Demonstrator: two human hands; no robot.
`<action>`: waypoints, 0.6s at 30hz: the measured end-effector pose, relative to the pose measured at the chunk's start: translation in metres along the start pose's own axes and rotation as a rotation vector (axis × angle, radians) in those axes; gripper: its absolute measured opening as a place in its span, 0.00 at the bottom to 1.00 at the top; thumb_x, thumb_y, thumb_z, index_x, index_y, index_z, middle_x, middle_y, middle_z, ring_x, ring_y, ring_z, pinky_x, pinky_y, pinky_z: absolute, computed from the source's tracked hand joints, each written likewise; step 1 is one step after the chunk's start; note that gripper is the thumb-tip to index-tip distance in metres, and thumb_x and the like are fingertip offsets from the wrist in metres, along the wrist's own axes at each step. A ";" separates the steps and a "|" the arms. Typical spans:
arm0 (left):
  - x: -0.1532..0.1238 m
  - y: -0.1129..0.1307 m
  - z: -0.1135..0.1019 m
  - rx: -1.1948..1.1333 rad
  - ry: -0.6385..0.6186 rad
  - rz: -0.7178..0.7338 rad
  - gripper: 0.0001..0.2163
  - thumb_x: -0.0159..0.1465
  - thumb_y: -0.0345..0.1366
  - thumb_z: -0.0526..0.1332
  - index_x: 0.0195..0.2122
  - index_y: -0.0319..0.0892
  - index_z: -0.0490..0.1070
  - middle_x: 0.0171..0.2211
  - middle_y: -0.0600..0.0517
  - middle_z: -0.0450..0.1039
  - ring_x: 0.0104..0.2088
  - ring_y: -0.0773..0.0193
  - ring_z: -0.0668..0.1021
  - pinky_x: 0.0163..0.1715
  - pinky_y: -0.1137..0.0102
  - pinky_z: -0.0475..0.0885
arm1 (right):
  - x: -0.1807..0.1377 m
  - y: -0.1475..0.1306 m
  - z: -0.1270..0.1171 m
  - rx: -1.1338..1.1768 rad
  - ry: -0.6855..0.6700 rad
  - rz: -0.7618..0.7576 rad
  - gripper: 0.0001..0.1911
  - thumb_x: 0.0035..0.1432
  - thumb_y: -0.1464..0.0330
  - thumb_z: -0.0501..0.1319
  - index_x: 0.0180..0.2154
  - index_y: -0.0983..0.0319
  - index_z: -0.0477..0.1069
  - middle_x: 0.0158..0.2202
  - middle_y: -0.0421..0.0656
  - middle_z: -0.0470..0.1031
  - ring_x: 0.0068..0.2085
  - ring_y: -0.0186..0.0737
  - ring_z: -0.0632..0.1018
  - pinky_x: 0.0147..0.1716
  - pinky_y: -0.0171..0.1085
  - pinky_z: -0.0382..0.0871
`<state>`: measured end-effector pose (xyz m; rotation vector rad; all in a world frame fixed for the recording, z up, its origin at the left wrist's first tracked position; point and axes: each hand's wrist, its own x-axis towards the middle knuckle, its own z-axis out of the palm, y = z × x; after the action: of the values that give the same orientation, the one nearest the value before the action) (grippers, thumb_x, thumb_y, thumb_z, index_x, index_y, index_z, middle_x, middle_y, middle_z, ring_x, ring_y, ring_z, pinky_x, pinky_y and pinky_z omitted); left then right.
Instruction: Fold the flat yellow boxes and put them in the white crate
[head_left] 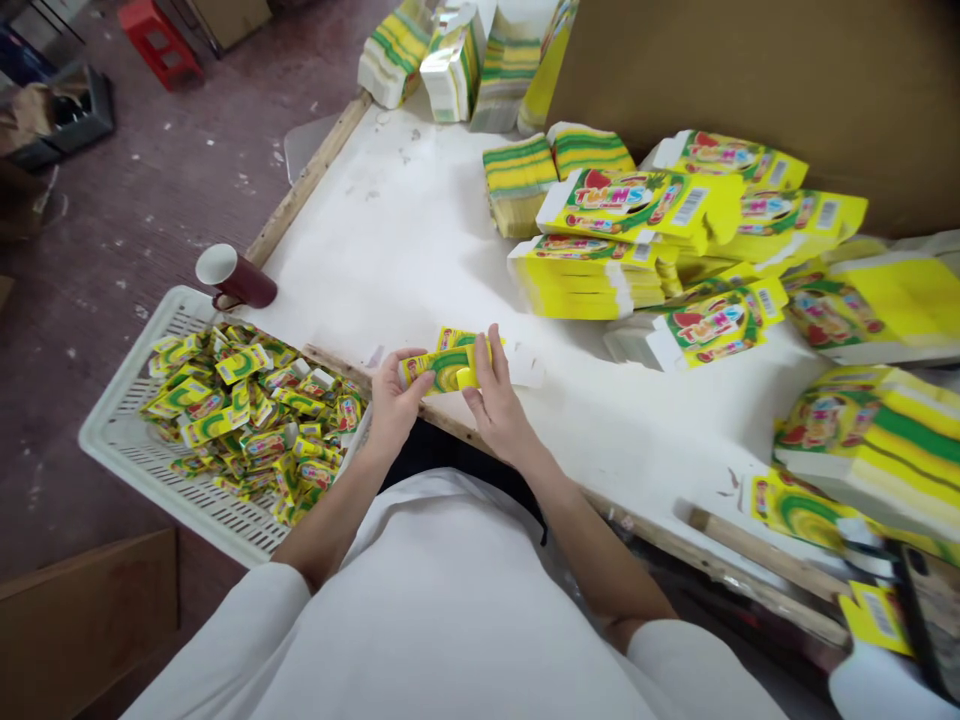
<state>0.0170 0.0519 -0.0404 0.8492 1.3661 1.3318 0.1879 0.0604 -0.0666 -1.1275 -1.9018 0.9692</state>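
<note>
Over the table's near edge, a small yellow and green carton [436, 371] is held between my two hands. My left hand [395, 402] pinches its left end between thumb and fingers. At the other end, where a yellow flap sticks out, my right hand [497, 408] grips with the thumb below and the fingers behind and above. Just beyond them, another yellow carton [454, 338] is partly hidden by my fingers. To the left, a white plastic basket [124, 440] holds a heap of small folded yellow cartons [251, 405].
Stacks of flat "Twins" cartons [600, 275] spread across the white table [360, 230]'s right side, with more bundles [450, 65] at the back. A maroon mug [244, 280] lies tilted by the basket. A phone [930, 610] is at lower right; a red stool [159, 42] stands on the floor.
</note>
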 end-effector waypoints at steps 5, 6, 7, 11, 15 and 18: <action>0.001 -0.004 -0.003 -0.018 -0.006 -0.048 0.18 0.53 0.37 0.72 0.43 0.42 0.72 0.31 0.55 0.78 0.29 0.67 0.79 0.33 0.73 0.75 | 0.005 0.004 -0.003 -0.026 -0.065 -0.015 0.36 0.70 0.64 0.51 0.72 0.48 0.33 0.76 0.43 0.35 0.74 0.50 0.46 0.68 0.55 0.55; 0.001 -0.005 -0.003 -0.024 -0.005 -0.052 0.18 0.53 0.38 0.72 0.44 0.42 0.72 0.31 0.55 0.78 0.29 0.67 0.79 0.33 0.73 0.75 | 0.006 0.005 -0.003 -0.041 -0.074 -0.016 0.36 0.70 0.64 0.51 0.72 0.48 0.35 0.75 0.44 0.37 0.74 0.51 0.48 0.67 0.56 0.58; 0.001 -0.005 -0.003 -0.026 -0.003 -0.053 0.18 0.54 0.38 0.72 0.44 0.42 0.72 0.31 0.54 0.78 0.29 0.67 0.79 0.33 0.73 0.75 | 0.006 0.006 -0.003 -0.063 -0.073 -0.010 0.36 0.70 0.65 0.52 0.72 0.49 0.36 0.75 0.45 0.37 0.73 0.52 0.49 0.65 0.56 0.62; 0.001 -0.009 0.000 0.021 0.010 -0.040 0.18 0.55 0.38 0.71 0.45 0.42 0.72 0.33 0.53 0.78 0.32 0.66 0.80 0.36 0.71 0.76 | 0.003 0.006 0.007 -0.151 -0.022 0.035 0.34 0.69 0.67 0.51 0.72 0.54 0.42 0.75 0.48 0.34 0.73 0.59 0.51 0.61 0.59 0.67; -0.001 -0.010 0.000 0.097 -0.006 -0.044 0.18 0.56 0.38 0.70 0.46 0.42 0.72 0.34 0.52 0.78 0.32 0.64 0.80 0.35 0.70 0.76 | 0.004 0.014 0.009 -0.049 -0.018 0.057 0.30 0.68 0.65 0.53 0.70 0.54 0.52 0.73 0.50 0.48 0.71 0.56 0.56 0.64 0.57 0.63; -0.002 -0.010 -0.002 0.082 -0.045 -0.069 0.18 0.55 0.39 0.71 0.46 0.42 0.73 0.33 0.52 0.78 0.31 0.63 0.80 0.34 0.70 0.76 | 0.008 0.022 0.001 0.156 0.031 0.082 0.36 0.62 0.59 0.62 0.68 0.54 0.55 0.65 0.52 0.63 0.65 0.54 0.68 0.61 0.54 0.68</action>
<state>0.0175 0.0482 -0.0497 0.8740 1.4102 1.2039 0.1930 0.0748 -0.0848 -1.1288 -1.7352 1.1178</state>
